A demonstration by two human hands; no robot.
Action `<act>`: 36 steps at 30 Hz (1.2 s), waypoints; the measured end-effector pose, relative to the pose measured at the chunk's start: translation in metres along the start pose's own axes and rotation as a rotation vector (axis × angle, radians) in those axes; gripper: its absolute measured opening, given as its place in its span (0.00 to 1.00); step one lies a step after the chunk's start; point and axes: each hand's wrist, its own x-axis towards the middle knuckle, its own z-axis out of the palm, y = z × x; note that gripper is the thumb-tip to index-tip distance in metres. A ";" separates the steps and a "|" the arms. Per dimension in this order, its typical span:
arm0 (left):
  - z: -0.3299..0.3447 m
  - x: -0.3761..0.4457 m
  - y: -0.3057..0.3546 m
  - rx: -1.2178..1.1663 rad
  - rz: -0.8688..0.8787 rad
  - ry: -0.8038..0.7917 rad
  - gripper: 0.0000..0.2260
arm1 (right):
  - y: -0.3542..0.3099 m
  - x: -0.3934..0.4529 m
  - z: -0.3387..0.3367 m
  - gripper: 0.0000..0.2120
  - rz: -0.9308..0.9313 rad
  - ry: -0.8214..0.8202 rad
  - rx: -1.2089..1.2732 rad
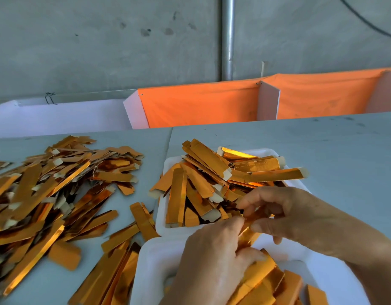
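Over grey table [333, 150], pinches one gold carton blank [248, 235] between curled fingertips of left hand [212, 260] and right hand [300, 216], above near white tray [150, 260], seemingly mid-fold; next needs squaring it, then dropping into far tray [161, 216] beyond the fingers.

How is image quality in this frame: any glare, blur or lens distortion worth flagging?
Head view: soft, even light, only faint shadows on the table; head view: bright glare off the foil strips in the far tray; head view: left hand and right hand, pinching a gold strip, look slightly smeared at the fingertips; head view: wide-angle bending slants the table's far edge and the orange cloth.
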 end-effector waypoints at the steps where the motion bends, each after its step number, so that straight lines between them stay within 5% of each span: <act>1: 0.000 0.000 0.000 0.029 0.008 0.009 0.19 | 0.000 0.001 0.000 0.18 -0.001 -0.003 0.013; 11: -0.001 -0.001 0.000 0.075 0.077 0.040 0.13 | -0.004 -0.003 -0.006 0.17 -0.025 -0.013 0.144; 17: 0.007 0.002 -0.002 0.157 0.084 0.100 0.24 | -0.005 0.001 0.002 0.13 -0.013 0.088 0.086; 21: 0.004 0.000 -0.003 0.018 0.097 0.196 0.19 | -0.008 -0.007 -0.007 0.15 -0.088 0.168 0.087; 26: 0.001 -0.002 0.000 -0.146 0.087 0.176 0.26 | 0.001 -0.013 -0.026 0.09 -0.077 0.367 0.031; 31: -0.001 -0.003 0.002 -0.279 0.076 0.157 0.27 | 0.003 -0.013 -0.027 0.07 -0.079 0.186 0.111; 36: -0.006 -0.005 0.003 -0.353 0.099 0.178 0.14 | 0.004 -0.010 -0.026 0.07 -0.032 0.139 0.237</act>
